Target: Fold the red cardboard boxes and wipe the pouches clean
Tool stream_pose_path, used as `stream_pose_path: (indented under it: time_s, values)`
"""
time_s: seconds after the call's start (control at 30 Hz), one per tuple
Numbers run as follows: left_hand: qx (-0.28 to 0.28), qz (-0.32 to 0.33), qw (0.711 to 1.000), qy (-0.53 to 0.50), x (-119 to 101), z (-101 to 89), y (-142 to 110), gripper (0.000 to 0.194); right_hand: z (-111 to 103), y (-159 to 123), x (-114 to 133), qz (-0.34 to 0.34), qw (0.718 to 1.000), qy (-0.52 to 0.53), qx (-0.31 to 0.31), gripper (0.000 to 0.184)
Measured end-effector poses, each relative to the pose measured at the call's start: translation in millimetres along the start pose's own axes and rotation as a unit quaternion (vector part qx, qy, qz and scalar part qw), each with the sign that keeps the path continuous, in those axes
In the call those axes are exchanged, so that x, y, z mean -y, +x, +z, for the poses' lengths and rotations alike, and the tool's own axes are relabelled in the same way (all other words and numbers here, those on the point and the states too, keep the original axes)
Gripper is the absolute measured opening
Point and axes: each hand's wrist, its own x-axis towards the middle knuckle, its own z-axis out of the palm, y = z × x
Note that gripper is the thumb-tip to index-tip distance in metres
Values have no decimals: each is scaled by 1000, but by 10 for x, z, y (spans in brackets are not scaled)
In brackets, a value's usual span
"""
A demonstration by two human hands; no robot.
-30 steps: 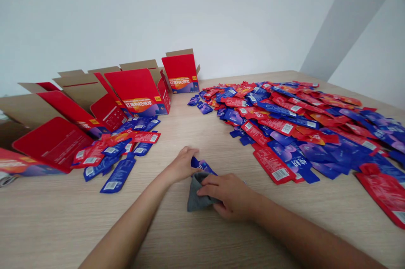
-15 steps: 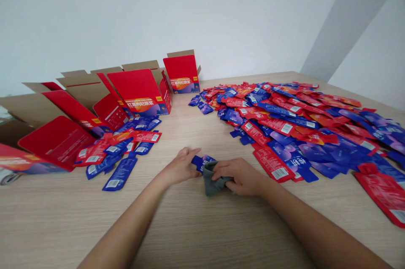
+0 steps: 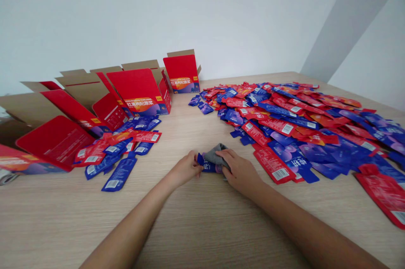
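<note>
Between my hands is a blue pouch with white characters. My left hand pinches its narrow spout end, fingers closed. Bunched in my right hand is a grey cloth, which lies over the pouch's upper side and hides part of it. My right fingers are closed on the cloth. To the right spreads a large heap of red and blue pouches. A smaller pile of pouches lies to the left of my left hand.
Several red cardboard boxes with raised flaps line the left side, among them a box behind the small pile. Another red box stands at the back near the wall. A single red pouch lies on the wooden table at the right.
The cloth has shifted from the pouch's near side up over its top, and more of the pouch shows below. My left fingers have closed in on the pouch's end.
</note>
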Motion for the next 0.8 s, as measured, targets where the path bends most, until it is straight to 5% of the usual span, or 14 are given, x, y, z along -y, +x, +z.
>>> stream_pose_path:
  time_s: [0.17, 0.37, 0.53, 0.67, 0.8]
  values:
    - [105, -88, 970, -203, -21, 44, 56, 15, 70, 11, 19, 19, 1000, -9, -8, 47]
    - [49, -152, 958, -236, -85, 53, 65, 22, 33, 13, 15, 12, 1000, -3, -5, 47]
    - [43, -147, 921, -358, -79, 122, 24, 16, 11, -4, 81, 14, 998, 36, -59, 52]
    - [10, -113, 921, -372, -86, 267, 0, 21, 112, -10, 276, -37, 999, -19, 25, 58]
    - [7, -115, 917, -381, -73, 329, -6, 23, 144, 59, 247, 11, 987, -127, 97, 59]
